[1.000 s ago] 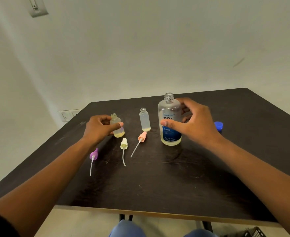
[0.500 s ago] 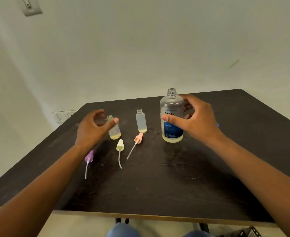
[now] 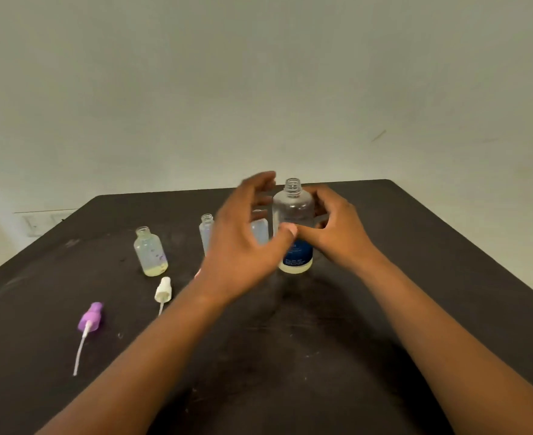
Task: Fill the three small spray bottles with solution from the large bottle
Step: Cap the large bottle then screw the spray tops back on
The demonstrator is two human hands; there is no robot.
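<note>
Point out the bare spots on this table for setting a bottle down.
Bare: the table right of the right hand, and the near middle between both forearms. Crowded: the left strip, from the small bottle and white sprayer to the purple sprayer.

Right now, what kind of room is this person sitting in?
Hard to say for sure: probably a plain indoor room, maybe at home or in an office. A dark table stands against a bare pale wall, with wall switches low on the left. Nothing marks it as a kitchen or lab.
</note>
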